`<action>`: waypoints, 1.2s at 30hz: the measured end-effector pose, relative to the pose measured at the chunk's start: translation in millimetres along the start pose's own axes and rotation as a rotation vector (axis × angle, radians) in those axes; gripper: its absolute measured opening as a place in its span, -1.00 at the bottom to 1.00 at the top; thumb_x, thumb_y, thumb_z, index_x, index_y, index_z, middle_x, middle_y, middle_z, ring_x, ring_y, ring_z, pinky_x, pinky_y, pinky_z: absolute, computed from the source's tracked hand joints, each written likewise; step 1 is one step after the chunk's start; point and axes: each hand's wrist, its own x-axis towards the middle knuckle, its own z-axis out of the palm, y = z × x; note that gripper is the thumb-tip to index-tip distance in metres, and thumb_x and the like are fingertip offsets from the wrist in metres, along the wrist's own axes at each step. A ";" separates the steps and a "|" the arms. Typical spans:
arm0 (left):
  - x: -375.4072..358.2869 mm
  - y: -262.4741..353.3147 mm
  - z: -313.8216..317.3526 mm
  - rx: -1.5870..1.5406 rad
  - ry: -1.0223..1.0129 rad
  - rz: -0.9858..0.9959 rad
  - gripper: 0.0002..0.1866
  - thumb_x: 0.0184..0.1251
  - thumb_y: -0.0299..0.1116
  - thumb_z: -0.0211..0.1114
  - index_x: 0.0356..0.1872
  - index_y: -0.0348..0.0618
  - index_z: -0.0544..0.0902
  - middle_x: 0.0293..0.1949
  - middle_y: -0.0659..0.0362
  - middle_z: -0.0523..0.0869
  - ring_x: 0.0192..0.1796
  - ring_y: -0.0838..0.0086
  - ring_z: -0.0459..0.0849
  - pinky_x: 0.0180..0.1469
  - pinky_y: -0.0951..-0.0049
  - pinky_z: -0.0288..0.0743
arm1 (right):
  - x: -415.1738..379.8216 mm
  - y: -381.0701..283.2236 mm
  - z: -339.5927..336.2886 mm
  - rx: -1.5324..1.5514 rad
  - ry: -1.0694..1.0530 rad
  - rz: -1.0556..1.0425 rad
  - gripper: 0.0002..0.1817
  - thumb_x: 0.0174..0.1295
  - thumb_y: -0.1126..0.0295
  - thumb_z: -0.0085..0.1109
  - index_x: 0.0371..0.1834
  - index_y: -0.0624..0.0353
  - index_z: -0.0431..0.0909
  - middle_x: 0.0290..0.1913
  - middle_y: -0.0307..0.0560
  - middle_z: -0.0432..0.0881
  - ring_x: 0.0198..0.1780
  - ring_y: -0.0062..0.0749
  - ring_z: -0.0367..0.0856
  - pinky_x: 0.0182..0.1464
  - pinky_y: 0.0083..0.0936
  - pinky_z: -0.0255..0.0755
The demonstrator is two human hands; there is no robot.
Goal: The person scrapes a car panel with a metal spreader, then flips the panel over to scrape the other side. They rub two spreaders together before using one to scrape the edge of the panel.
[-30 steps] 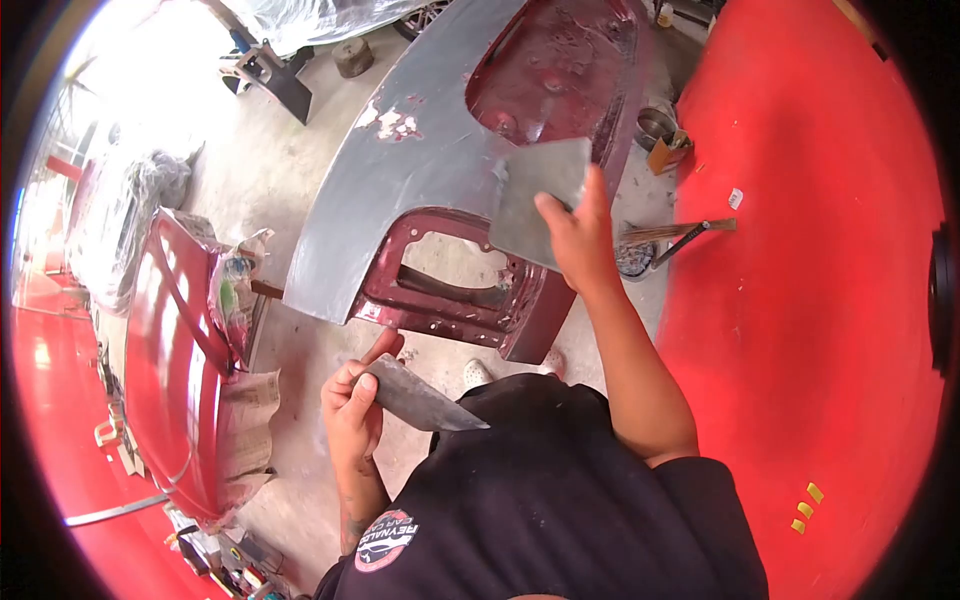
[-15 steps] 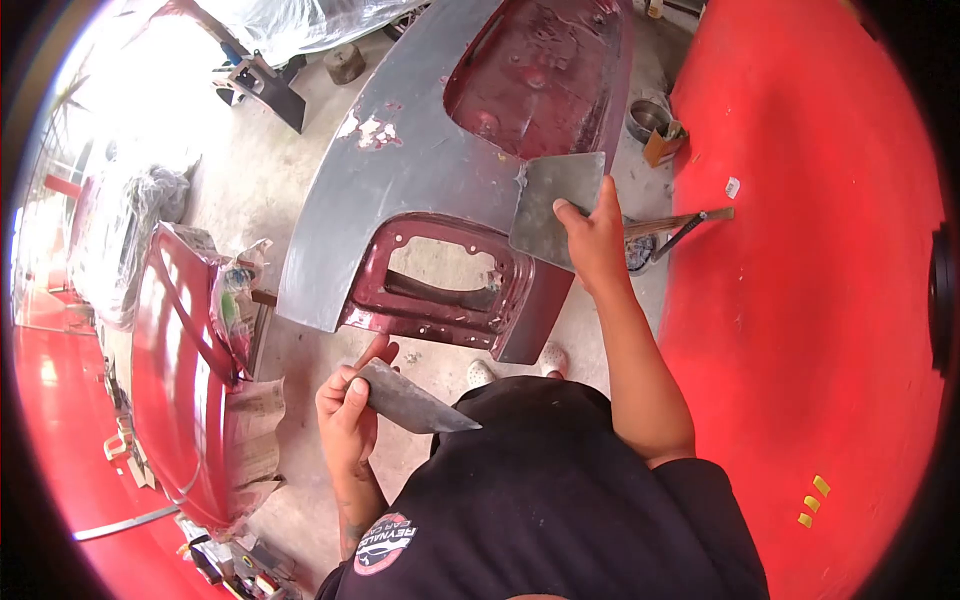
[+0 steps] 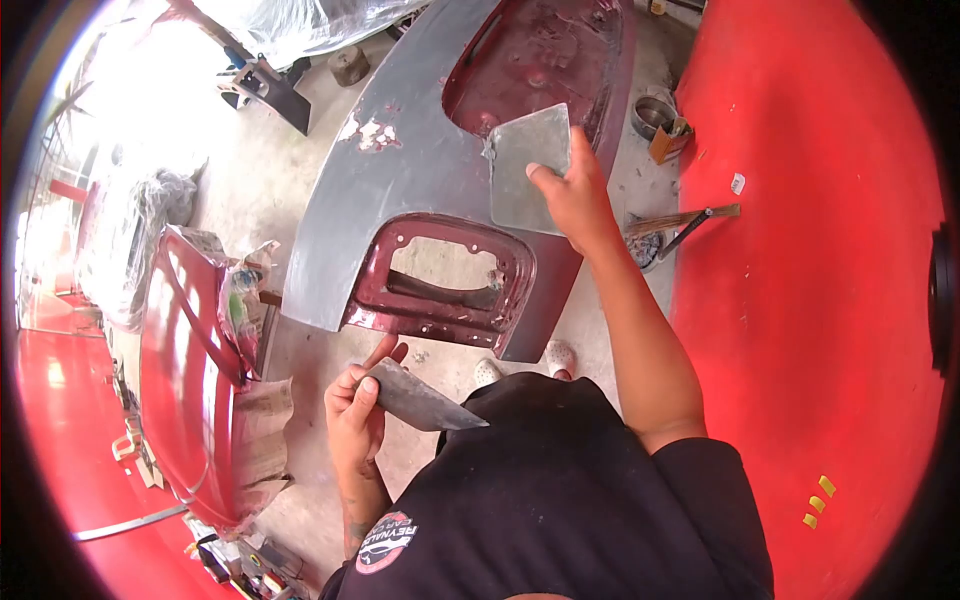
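Observation:
My right hand (image 3: 575, 195) is closed on the right edge of a thin grey rectangular plate (image 3: 525, 185), thumb on top. Small grey dabs sit at that plate's upper left edge. Below the plate in this view lies a large car body panel (image 3: 335, 205), grey outside and dark red in its openings, with a patchy white spot. Nearer my body, my left hand (image 3: 355, 410) grips a second thin dark grey plate (image 3: 420, 398), its thumb on the face and its pointed far corner over my black shirt. Some left fingers stretch out behind the plate.
A large bright red panel (image 3: 800, 300) stands along the right. On the left are a glossy red car part (image 3: 185, 370) with masking paper (image 3: 265, 420) and clear plastic sheeting (image 3: 150, 215). A metal pan (image 3: 652, 112) and a wooden bar (image 3: 690, 218) lie near the right panel.
My right hand has moved up and left with its plate, farther over the grey panel. My left hand and its plate have shifted slightly right in view.

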 end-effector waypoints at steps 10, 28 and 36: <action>-2.8 -3.4 -11.1 0.108 0.018 0.022 -0.78 0.37 -0.28 0.30 -0.36 -0.21 0.54 0.16 -0.22 0.60 0.20 -0.02 0.60 0.17 0.16 0.51 | 13.2 -7.7 9.2 0.004 -0.077 -0.187 -0.59 0.07 0.40 0.25 -0.02 0.30 0.43 -0.13 0.15 0.62 -0.07 -0.08 0.62 0.03 -0.28 0.44; 42.9 -7.8 34.8 -0.038 0.340 0.201 -0.86 0.48 -0.37 0.20 -0.23 -0.24 0.59 -0.34 0.26 0.67 -0.35 0.66 0.57 -0.23 0.60 0.47 | -71.6 -65.0 -15.7 0.191 -0.350 -0.122 -0.52 0.16 0.45 0.29 0.16 0.28 0.40 0.01 0.03 0.63 0.06 -0.27 0.61 0.17 -0.37 0.41; 65.8 -13.1 67.7 -0.284 0.108 0.068 -0.85 0.49 -0.33 0.18 -0.18 -0.21 0.57 -0.27 0.19 0.71 -0.26 0.57 0.68 -0.20 0.52 0.61 | -121.0 -83.1 -44.6 -0.131 -0.544 -0.684 -0.49 0.07 0.50 0.24 0.16 -0.13 0.61 0.19 -0.04 0.50 0.19 -0.06 0.48 0.20 -0.21 0.36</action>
